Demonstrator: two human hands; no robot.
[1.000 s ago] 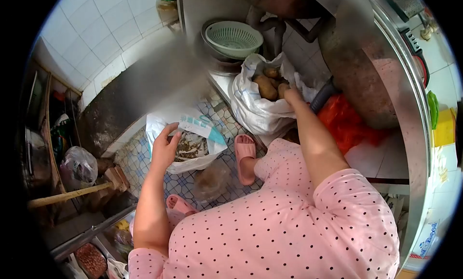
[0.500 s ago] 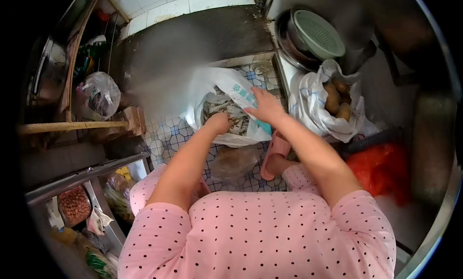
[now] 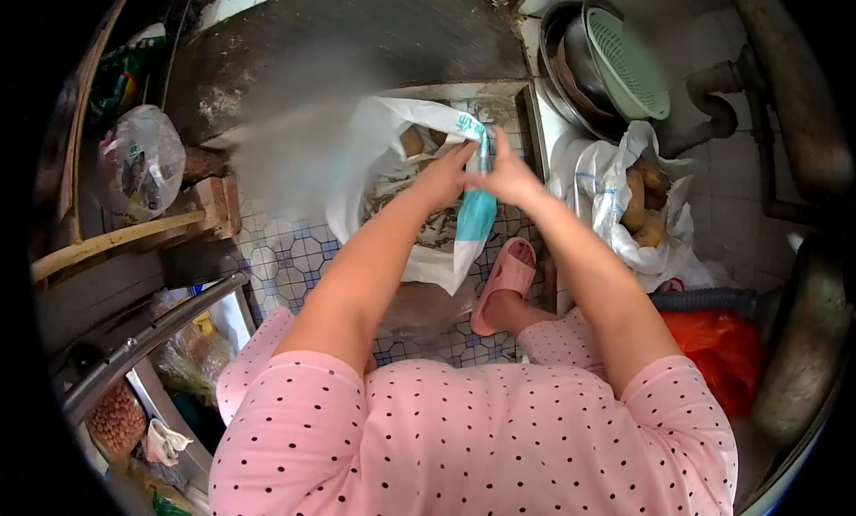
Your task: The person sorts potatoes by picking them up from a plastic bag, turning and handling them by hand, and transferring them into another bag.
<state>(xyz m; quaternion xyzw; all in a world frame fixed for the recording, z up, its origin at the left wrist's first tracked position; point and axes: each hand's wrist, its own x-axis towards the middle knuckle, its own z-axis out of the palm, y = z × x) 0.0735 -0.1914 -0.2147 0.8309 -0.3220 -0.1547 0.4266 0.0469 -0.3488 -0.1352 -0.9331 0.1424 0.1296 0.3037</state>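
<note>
A white plastic bag with teal print (image 3: pixel 477 217) stands on the tiled floor with its mouth open. Grey-brown dry scraps (image 3: pixel 437 226) lie inside, and a round brown lump (image 3: pixel 412 142) shows near the far rim. My left hand (image 3: pixel 441 179) reaches over the opening, its fingers closed on the bag's right rim. Beside it, my right hand (image 3: pixel 513 177) grips the same rim from outside, thumb across the plastic. The two hands nearly touch. A grey blur covers the bag's left side.
To the right, a white woven sack (image 3: pixel 615 213) holds potatoes (image 3: pixel 646 200). Behind it, metal basins and a green colander (image 3: pixel 629 66) lean together. A red plastic bag (image 3: pixel 718 351) lies farther right. At left are a wooden rail (image 3: pixel 116 241) and a clear bag (image 3: pixel 147 159). My pink slipper (image 3: pixel 506 280) is close by.
My left hand has come up out of the scraps to the bag's right rim. My right hand has closed on that rim, which is now bunched and folded. The view has shifted.
</note>
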